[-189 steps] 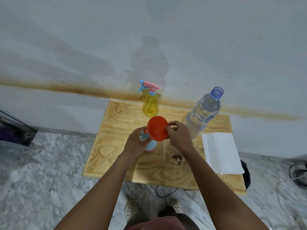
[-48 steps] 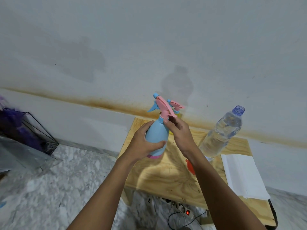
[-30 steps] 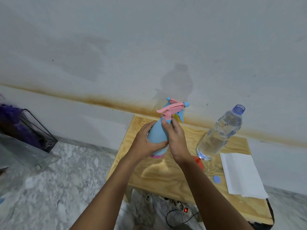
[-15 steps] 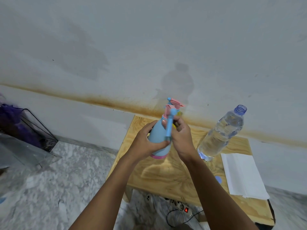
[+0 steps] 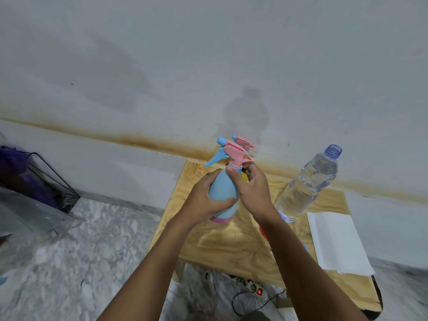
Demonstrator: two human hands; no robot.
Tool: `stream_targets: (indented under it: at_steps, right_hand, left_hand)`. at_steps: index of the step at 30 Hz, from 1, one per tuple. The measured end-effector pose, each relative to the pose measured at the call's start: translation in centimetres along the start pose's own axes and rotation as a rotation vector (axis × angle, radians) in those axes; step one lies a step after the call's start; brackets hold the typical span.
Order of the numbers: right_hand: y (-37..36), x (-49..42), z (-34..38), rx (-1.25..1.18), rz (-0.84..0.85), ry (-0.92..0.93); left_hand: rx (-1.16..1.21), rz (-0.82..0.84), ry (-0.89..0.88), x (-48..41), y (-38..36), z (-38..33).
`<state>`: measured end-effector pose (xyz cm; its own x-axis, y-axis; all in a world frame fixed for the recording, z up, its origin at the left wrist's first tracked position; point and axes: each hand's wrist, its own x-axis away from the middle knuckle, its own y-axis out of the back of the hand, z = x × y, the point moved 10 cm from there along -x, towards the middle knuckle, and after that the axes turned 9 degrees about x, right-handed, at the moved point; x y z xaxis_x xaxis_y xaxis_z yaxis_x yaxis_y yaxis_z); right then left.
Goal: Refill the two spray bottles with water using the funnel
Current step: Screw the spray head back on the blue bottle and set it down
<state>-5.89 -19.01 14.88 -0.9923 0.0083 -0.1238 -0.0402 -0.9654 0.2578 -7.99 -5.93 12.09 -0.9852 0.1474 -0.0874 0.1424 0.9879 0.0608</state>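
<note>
A blue spray bottle with a pink base is held above the wooden table. My left hand grips its body. My right hand pinches the collar under the pink spray head, whose nozzle points left. Behind it, the yellow spray bottle is almost hidden; only its pink head and a sliver of body show. The orange funnel lies on the table, mostly covered by my right forearm. An uncapped clear water bottle stands at the right.
A folded white cloth lies on the table's right side, and a small blue cap peeks out beside my right forearm. A power strip with cables lies on the floor under the table. A glass box stands at the left.
The spray head has turned on the blue bottle: its nozzle pointed right, then toward me, and now points left. My right hand has shifted its pinch on the collar; my left hand holds steady.
</note>
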Motion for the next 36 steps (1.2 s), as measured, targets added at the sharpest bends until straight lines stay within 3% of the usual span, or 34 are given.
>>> stream_targets:
  at_steps: [2, 7, 13, 17, 23, 25, 30, 36]
  right_hand:
    - [-0.1, 0.3, 0.3, 0.020, -0.007, 0.023]
    - [-1.2, -0.1, 1.0, -0.090, 0.302, 0.059]
    - [-0.6, -0.3, 0.3, -0.028, 0.187, 0.066]
    - [0.0, 0.3, -0.2, 0.019, 0.126, 0.044]
    - [-0.5, -0.2, 0.6, -0.003, 0.355, -0.037]
    - [-1.3, -0.5, 0.8, 0.036, 0.419, -0.035]
    - [-0.4, -1.1, -0.6, -0.050, 0.348, -0.135]
    - [0.7, -1.7, -3.3, 0.059, 0.327, -0.159]
  left_hand:
    - [0.017, 0.006, 0.001, 0.1, 0.1, 0.0]
    - [0.064, 0.151, 0.077, 0.1, -0.4, 0.7]
    - [0.032, 0.064, 0.044, 0.2, -0.4, 0.8]
    - [0.057, 0.115, 0.076, 0.2, -1.2, 1.2]
    - [0.057, 0.240, 0.202, 0.4, -2.6, 2.7]
    - [0.123, 0.233, 0.214, 0.5, -3.2, 3.0]
    - [0.206, 0.213, 0.255, 0.4, -3.1, 4.4]
    - [0.041, -0.032, 0.424, 1.0, 1.3, 9.7]
